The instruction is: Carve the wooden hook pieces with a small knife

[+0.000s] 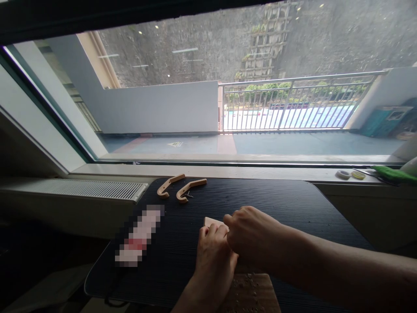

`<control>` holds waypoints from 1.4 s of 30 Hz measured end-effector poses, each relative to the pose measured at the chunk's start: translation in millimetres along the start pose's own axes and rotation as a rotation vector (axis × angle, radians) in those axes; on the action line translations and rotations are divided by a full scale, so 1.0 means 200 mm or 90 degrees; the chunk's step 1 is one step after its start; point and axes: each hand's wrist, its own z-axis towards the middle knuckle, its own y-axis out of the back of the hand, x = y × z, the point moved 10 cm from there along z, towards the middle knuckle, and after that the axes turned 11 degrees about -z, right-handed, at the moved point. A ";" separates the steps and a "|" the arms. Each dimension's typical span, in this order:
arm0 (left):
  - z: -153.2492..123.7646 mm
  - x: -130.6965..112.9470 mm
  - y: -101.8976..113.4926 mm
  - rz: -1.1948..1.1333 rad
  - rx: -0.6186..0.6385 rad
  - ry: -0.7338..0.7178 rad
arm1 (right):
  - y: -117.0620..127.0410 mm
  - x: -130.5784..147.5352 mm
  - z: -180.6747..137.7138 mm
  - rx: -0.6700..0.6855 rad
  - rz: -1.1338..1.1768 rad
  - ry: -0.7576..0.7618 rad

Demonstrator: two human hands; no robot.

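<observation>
My left hand (215, 256) has its fingers curled over a pale wooden piece (211, 221), of which only the far end shows. Close against it, my right hand (252, 230) is closed in a fist, and whatever it grips is hidden. Below both hands lies a brown wooden board (252, 293) strewn with small bits that look like shavings or screws. Farther off are two hook-shaped wooden pieces, one on the left (168, 186) and one on the right (190, 190), with what look like small screws (189, 195) beside the right one.
The dark table (286, 208) stands against a windowsill (247, 172). A blurred-out long object (140, 234) lies on its left side. Tape rolls (343, 174) and a green item (392, 174) rest on the sill at right. A radiator cover (84, 189) is at left.
</observation>
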 end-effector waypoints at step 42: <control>-0.01 -0.01 0.04 -0.033 -0.007 0.000 | 0.02 -0.08 -0.03 -0.133 0.057 0.005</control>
